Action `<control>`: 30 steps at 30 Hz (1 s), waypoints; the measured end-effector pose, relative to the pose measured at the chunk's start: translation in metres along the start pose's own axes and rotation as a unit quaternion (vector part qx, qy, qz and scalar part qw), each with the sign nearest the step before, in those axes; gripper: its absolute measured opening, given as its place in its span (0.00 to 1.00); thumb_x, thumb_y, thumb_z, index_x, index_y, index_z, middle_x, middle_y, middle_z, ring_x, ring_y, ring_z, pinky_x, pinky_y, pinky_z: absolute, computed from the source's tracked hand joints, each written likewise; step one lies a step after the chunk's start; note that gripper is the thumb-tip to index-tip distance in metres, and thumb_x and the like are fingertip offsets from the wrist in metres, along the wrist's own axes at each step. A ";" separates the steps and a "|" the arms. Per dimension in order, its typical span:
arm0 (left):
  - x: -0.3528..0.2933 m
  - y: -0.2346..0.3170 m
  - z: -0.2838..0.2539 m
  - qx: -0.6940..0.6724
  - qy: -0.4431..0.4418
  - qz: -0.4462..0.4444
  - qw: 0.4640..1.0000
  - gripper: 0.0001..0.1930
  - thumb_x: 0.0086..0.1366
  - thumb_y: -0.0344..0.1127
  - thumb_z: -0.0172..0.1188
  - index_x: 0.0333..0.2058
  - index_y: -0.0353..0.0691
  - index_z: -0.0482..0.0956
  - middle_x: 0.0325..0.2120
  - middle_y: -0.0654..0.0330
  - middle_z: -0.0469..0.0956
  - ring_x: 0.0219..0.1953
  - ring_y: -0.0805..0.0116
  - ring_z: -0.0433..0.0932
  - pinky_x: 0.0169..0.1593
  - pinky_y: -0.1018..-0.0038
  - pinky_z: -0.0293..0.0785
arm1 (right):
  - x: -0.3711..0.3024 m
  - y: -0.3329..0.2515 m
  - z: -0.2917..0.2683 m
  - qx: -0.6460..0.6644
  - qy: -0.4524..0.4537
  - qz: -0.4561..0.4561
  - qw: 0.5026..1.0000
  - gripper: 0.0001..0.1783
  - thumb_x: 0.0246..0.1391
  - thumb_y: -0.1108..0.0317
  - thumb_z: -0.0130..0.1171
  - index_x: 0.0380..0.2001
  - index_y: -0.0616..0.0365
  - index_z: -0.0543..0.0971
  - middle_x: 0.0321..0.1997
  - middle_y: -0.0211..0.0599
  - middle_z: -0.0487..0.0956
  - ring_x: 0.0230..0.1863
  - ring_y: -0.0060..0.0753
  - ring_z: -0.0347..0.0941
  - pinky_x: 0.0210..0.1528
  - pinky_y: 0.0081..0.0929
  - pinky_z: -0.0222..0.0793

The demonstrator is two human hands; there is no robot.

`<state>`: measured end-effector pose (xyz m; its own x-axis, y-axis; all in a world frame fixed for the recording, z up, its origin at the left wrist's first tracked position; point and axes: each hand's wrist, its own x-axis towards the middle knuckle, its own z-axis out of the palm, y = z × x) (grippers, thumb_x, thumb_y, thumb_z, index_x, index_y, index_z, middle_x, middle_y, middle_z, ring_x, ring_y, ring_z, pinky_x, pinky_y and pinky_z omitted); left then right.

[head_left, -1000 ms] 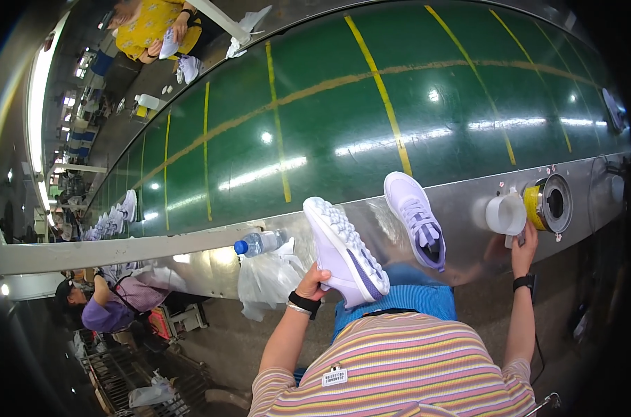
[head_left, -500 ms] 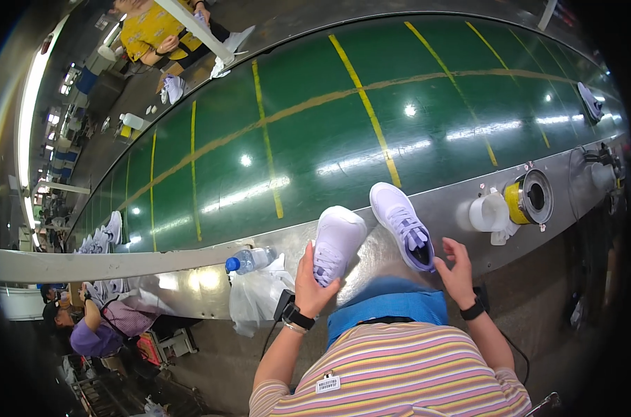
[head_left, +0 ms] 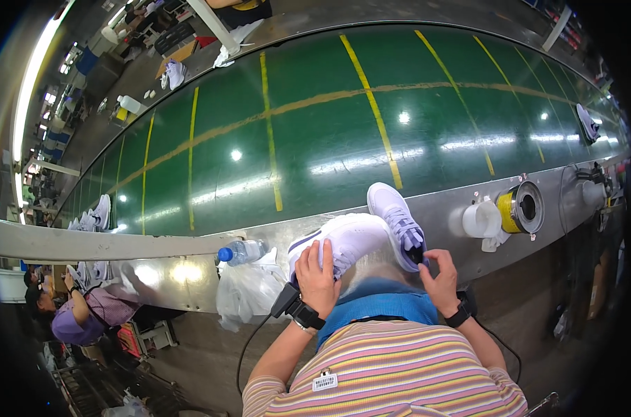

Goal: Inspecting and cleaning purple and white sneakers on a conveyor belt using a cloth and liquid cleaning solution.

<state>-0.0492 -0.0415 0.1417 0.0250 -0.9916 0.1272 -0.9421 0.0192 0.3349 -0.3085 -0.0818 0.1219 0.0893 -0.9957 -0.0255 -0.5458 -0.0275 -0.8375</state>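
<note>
Two pale lavender sneakers rest at the metal ledge in front of me. The left sneaker (head_left: 360, 235) is turned sideways, its toe to the right and overlapping the other shoe. My left hand (head_left: 317, 281) is closed around its heel end, fingers over the side. The right sneaker (head_left: 392, 208) points away from me, toe at the belt's edge, with laces and dark inside showing. At its heel collar, my right hand (head_left: 440, 281) has thumb and forefinger curled in a pinch on the edge. The heel of the left sneaker is partly hidden by my hand.
A green conveyor belt (head_left: 315, 153) with yellow lines runs beyond the ledge. To the left lie a blue-capped bottle (head_left: 242, 251) and a plastic bag (head_left: 246, 292). A white cup (head_left: 482, 219) and yellow-banded can (head_left: 520, 208) stand right. A co-worker (head_left: 86, 313) sits at far left.
My left hand has turned the left sneaker from toe-away to sideways, toe right, and shifted its grip to the heel end. My right hand has closed in at the right sneaker's heel.
</note>
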 end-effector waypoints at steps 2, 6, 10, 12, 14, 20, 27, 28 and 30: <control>0.004 0.000 0.013 -0.002 -0.039 -0.038 0.999 0.43 0.39 0.32 0.63 0.56 0.30 0.53 0.49 0.40 0.60 0.49 0.43 0.62 0.51 0.57 0.60 | -0.004 0.000 0.005 -0.097 -0.074 -0.099 0.988 0.21 0.38 0.72 0.59 0.40 0.58 0.71 0.38 0.40 0.71 0.43 0.42 0.67 0.50 0.37 0.58; 0.018 -0.008 0.055 -0.134 -0.111 -0.131 0.976 0.46 0.44 0.38 0.64 0.57 0.25 0.47 0.47 0.35 0.61 0.45 0.39 0.66 0.47 0.57 0.65 | 0.005 0.002 0.022 -0.243 -0.154 -0.195 0.937 0.23 0.38 0.73 0.58 0.43 0.53 0.70 0.36 0.39 0.71 0.43 0.40 0.66 0.54 0.40 0.52; 0.023 -0.012 0.064 -0.308 -0.178 -0.220 0.908 0.46 0.49 0.44 0.62 0.54 0.18 0.45 0.41 0.32 0.67 0.46 0.41 0.68 0.49 0.62 0.66 | 0.014 0.002 0.026 -0.232 -0.221 -0.154 0.935 0.21 0.41 0.75 0.55 0.42 0.50 0.69 0.32 0.36 0.71 0.38 0.39 0.68 0.51 0.40 0.54; 0.012 -0.014 0.071 -0.392 -0.148 -0.227 0.879 0.45 0.49 0.45 0.63 0.54 0.19 0.48 0.44 0.33 0.65 0.48 0.44 0.68 0.49 0.63 0.66 | 0.011 -0.003 0.030 -0.203 -0.222 -0.169 0.938 0.20 0.43 0.73 0.54 0.43 0.48 0.69 0.31 0.34 0.72 0.37 0.38 0.69 0.48 0.40 0.55; 0.001 -0.016 0.083 -0.388 -0.124 -0.244 0.880 0.42 0.50 0.44 0.62 0.55 0.22 0.51 0.45 0.34 0.64 0.48 0.48 0.68 0.50 0.63 0.65 | 0.002 -0.005 0.040 -0.146 -0.300 -0.215 0.918 0.23 0.44 0.72 0.54 0.47 0.44 0.68 0.32 0.38 0.70 0.37 0.39 0.68 0.46 0.38 0.56; 0.009 -0.012 0.112 -0.366 -0.012 -0.256 0.895 0.33 0.50 0.34 0.60 0.54 0.32 0.58 0.44 0.44 0.66 0.43 0.54 0.69 0.47 0.65 0.66 | 0.005 -0.013 0.064 -0.177 -0.511 -0.177 0.822 0.27 0.51 0.57 0.50 0.57 0.31 0.61 0.31 0.49 0.67 0.30 0.45 0.66 0.35 0.39 0.62; 0.026 -0.033 0.103 -0.547 -0.018 -0.305 0.779 0.25 0.53 0.31 0.57 0.51 0.35 0.64 0.42 0.57 0.70 0.40 0.72 0.68 0.42 0.73 0.66 | 0.025 -0.039 0.076 -0.155 -0.496 -0.114 0.847 0.32 0.37 0.40 0.59 0.43 0.49 0.73 0.32 0.56 0.74 0.36 0.54 0.72 0.37 0.43 0.67; 0.033 -0.031 0.093 -0.615 -0.030 -0.311 0.724 0.23 0.54 0.32 0.57 0.50 0.37 0.65 0.41 0.60 0.70 0.39 0.76 0.68 0.40 0.75 0.65 | 0.035 -0.044 0.059 -0.150 -0.480 -0.129 0.855 0.32 0.37 0.40 0.60 0.41 0.50 0.74 0.30 0.54 0.75 0.35 0.54 0.72 0.36 0.43 0.66; 0.049 -0.023 0.071 -0.614 -0.008 -0.304 0.729 0.20 0.56 0.35 0.55 0.49 0.42 0.67 0.41 0.67 0.70 0.37 0.80 0.67 0.38 0.78 0.61 | 0.067 -0.045 0.028 -0.154 -0.426 -0.144 0.880 0.34 0.36 0.40 0.61 0.41 0.54 0.74 0.28 0.49 0.76 0.33 0.51 0.73 0.36 0.40 0.67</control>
<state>-0.0504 -0.1001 0.0743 0.2998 -0.8655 -0.4013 0.2507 -0.3344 0.9085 -0.2549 -0.1450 0.1429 0.7818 -0.5187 -0.3460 -0.5858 -0.4211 -0.6925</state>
